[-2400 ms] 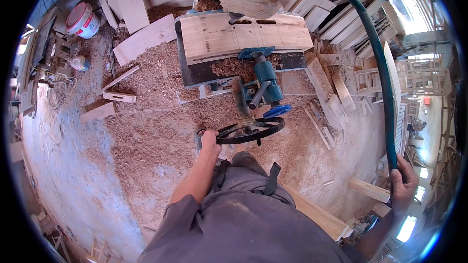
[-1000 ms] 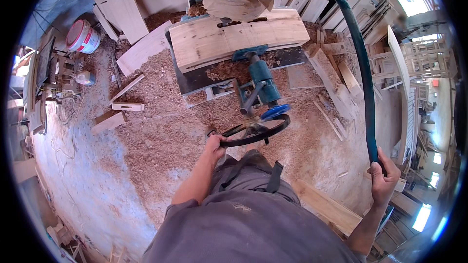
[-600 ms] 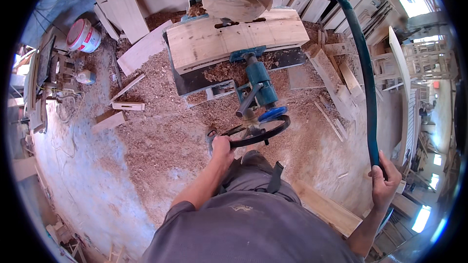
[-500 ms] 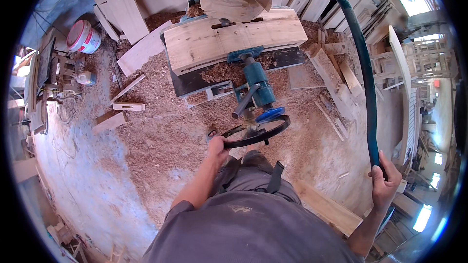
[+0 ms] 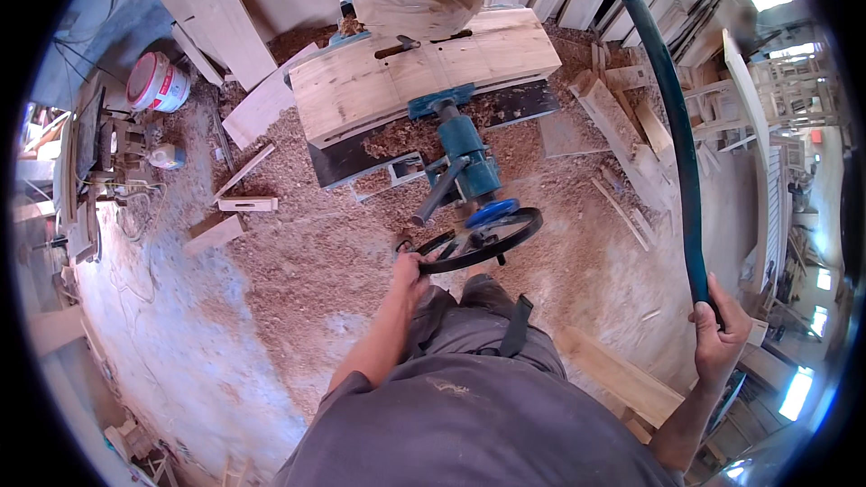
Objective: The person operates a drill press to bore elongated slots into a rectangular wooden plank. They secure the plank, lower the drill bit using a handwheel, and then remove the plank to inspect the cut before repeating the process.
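Note:
My left hand is closed round the left side of the rim of a black handwheel. Off to the right, my right hand grips the lower end of a long, curved dark green lever, which rises to the top of the view. In front of me a thick pale wooden workpiece lies on the machine's table, with narrow dark slots in its upper face. Against its near side presses a blue-green clamp with a short grey lever and a blue handwheel. Cloth hides part of the machine head.
Wood shavings cover the floor around the machine. A white and red bucket stands at the far left, near leaning boards. Planks lie to the right, and a wide board lies by my right side.
The wooden workpiece and its clamp have shifted slightly left relative to the floor and the black handwheel. Both hands keep their holds. The whole view has also shifted a little.

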The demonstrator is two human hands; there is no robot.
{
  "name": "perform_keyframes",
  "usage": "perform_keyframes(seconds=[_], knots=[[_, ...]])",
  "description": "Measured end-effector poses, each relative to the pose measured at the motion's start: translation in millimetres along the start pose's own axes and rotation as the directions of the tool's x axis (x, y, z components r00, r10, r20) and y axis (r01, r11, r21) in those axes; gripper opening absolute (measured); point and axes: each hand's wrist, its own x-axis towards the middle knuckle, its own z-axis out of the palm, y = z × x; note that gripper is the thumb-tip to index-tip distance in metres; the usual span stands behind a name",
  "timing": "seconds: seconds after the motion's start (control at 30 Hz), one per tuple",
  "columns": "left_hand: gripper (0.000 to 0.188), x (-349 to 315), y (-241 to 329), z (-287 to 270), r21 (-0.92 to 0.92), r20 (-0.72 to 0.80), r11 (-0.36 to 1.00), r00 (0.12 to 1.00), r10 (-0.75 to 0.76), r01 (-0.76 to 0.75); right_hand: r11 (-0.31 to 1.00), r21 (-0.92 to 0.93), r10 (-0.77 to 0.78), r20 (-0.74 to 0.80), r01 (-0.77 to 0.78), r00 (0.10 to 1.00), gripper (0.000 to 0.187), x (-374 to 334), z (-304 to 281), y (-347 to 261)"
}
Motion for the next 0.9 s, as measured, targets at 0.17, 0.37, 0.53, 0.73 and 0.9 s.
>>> perform_keyframes(seconds=[0.17,0.37,0.53,0.73,0.9], knots=[[0.038,17,11,-3,-0.041,0.037,0.987,0.987,-0.153,0.155,1.000,0.019,0.005,-0.004,-0.005,1.000,0.036,4,1,9],[0.028,-14,-3,29,0.065,-0.131,0.998,0.991,0.033,-0.025,1.000,-0.022,0.011,-0.005,-0.011,1.000,0.036,1,0,12],[0.028,1,-1,13,0.049,-0.083,0.999,0.996,0.026,-0.022,1.000,0.009,0.004,0.019,-0.005,1.000,0.036,8,-1,14],[0.055,-9,7,27,0.021,-0.039,0.990,0.990,-0.136,0.137,0.997,-0.021,0.078,-0.008,-0.078,0.997,0.034,3,-6,16],[0.048,-27,3,36,0.070,-0.054,0.994,0.995,-0.080,0.084,0.925,-0.362,-0.124,0.003,0.116,0.992,0.031,13,-76,3]])
